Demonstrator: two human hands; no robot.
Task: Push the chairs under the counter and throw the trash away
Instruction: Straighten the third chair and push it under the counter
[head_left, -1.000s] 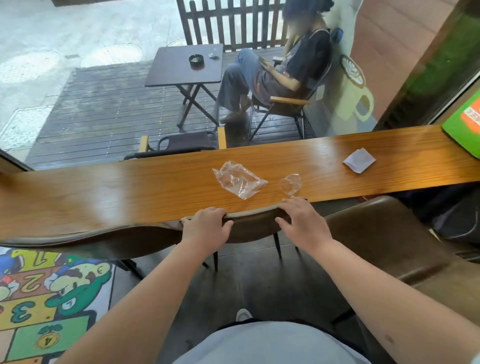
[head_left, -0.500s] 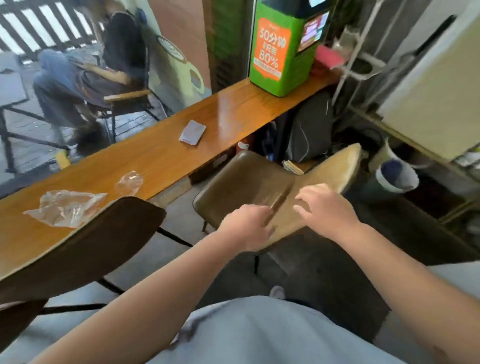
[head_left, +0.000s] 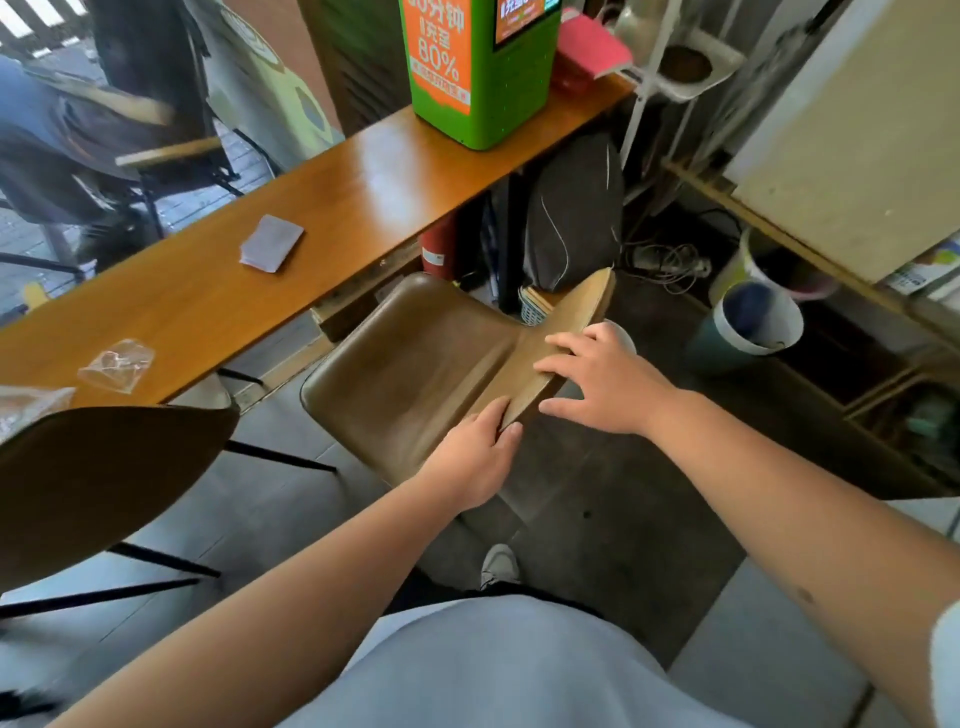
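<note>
Since half a second ago your hands have closed in on the backrest of the olive-brown chair (head_left: 415, 374); before, they were only arriving at it. Your left hand (head_left: 475, 460) now grips the near end of the backrest's top edge, fingers curled over it. Your right hand (head_left: 597, 382) lies flat with spread fingers on the same edge, further along, not clenched. This chair stands out from the wooden counter (head_left: 332, 208), its seat only partly under the counter's front edge.

To your left, the dark brown chair (head_left: 104, 478) has its backrest close against the counter's front edge.

On the counter, two pieces of clear plastic wrapper lie near the left end: a small one (head_left: 118, 365) and a larger one (head_left: 28, 408), partly cut by the frame. A folded white paper (head_left: 271, 250) lies nearer the middle. At the far right end stands a green machine (head_left: 480, 73) with an orange label reading "80%" and some Chinese characters. A white bin (head_left: 753, 325) stands on the floor at the right.
</note>
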